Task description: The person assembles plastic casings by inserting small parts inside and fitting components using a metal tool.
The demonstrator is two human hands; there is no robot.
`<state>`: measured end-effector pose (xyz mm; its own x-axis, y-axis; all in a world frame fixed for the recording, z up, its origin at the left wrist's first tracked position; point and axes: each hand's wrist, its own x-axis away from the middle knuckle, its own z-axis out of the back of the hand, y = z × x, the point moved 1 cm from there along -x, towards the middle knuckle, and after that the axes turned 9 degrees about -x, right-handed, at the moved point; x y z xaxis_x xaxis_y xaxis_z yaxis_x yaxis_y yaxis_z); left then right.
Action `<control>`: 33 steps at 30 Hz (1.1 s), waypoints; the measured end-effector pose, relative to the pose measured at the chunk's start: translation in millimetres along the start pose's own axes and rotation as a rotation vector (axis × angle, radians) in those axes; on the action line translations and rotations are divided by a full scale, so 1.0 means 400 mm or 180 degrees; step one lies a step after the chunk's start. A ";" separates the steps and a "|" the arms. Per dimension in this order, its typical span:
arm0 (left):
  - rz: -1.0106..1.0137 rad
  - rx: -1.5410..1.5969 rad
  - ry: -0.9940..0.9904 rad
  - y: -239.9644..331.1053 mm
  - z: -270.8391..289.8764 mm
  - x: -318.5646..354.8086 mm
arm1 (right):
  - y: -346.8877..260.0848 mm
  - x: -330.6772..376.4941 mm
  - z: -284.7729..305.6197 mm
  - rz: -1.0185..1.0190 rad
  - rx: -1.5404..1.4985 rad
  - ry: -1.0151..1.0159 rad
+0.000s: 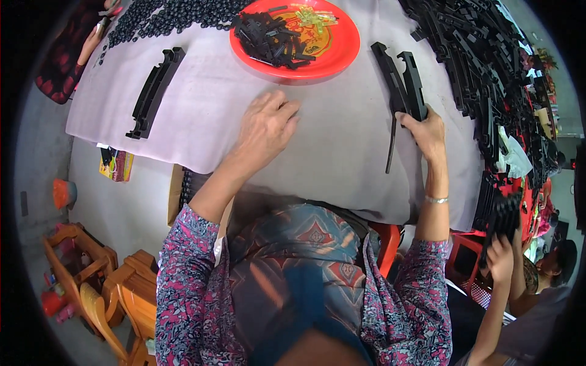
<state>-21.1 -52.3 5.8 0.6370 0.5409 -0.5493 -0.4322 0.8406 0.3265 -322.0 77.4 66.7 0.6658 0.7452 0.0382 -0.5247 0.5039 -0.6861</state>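
My right hand (425, 133) grips a long black plastic part (414, 88) on the right side of the cloth, with the thumb on its near end. Close against it lies a second long black strip (390, 79), and a thin dark rod-like piece (390, 145) runs toward me from under the thumb. My left hand (268, 125) is over the middle of the cloth with its fingers curled in; whatever they may hold is hidden. Beyond it stands a red plate (342, 55) bearing small black pieces (278, 43) and some clear yellowish pieces (314, 19).
A single black plastic part (155, 91) lies at the left. Small round black pieces (177, 15) are spread along the far left. Long black parts (476, 67) are heaped at the right. A co-worker's hand (500, 259) holds black parts at lower right; another person's hand (90, 46) shows far left.
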 end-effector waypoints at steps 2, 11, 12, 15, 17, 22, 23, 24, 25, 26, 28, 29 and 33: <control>0.0078 0.0004 -0.0034 -0.001 0.002 0.004 | -0.004 0.020 -0.026 0.0032 -0.0141 0.0014; 0.0059 0.0060 -0.0025 -0.001 -0.002 0.001 | -0.041 0.030 -0.069 0.0399 -0.0545 0.0369; 0.0060 0.0060 -0.0029 -0.001 0.000 0.002 | -0.051 0.045 -0.065 0.0426 -0.0653 0.0301; 0.0209 0.0388 0.0024 0.008 0.016 0.005 | -0.064 0.084 -0.086 0.0442 -0.1179 0.0001; 0.0827 0.1130 0.0341 0.026 0.030 0.012 | -0.087 0.118 -0.107 0.0304 -0.1016 -0.0188; 0.0725 0.1042 0.0700 0.065 0.073 -0.012 | -0.098 0.173 -0.159 0.2012 -0.0106 -0.0373; 0.0654 0.0943 0.0825 0.068 0.076 -0.011 | -0.097 0.182 -0.167 0.2263 0.0199 -0.0432; 0.0665 0.0941 0.0811 0.067 0.075 -0.010 | -0.092 0.184 -0.173 0.2526 0.0314 -0.0277; 0.0495 0.0670 0.0628 0.066 0.072 -0.011 | -0.091 0.188 -0.173 0.2513 0.0310 -0.0290; 0.0322 0.0402 0.0443 0.066 0.068 -0.012 | -0.089 0.194 -0.170 0.2683 0.0437 -0.0204; 0.0158 0.0193 0.0142 0.056 0.060 -0.005 | -0.084 0.200 -0.171 0.2863 0.0551 -0.0128; -0.0018 -0.0008 -0.0154 0.053 0.054 0.000 | -0.078 0.204 -0.172 0.2868 0.0422 -0.0192; -0.0120 -0.0074 -0.0293 0.051 0.034 0.011 | -0.048 0.208 -0.170 0.2585 -0.0222 -0.0177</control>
<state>-18.6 -32.6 20.4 0.7085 0.5103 -0.4875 -0.4209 0.8600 0.2886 -220.5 100.2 33.7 0.0638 0.8879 -0.4556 -0.7967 -0.2296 -0.5590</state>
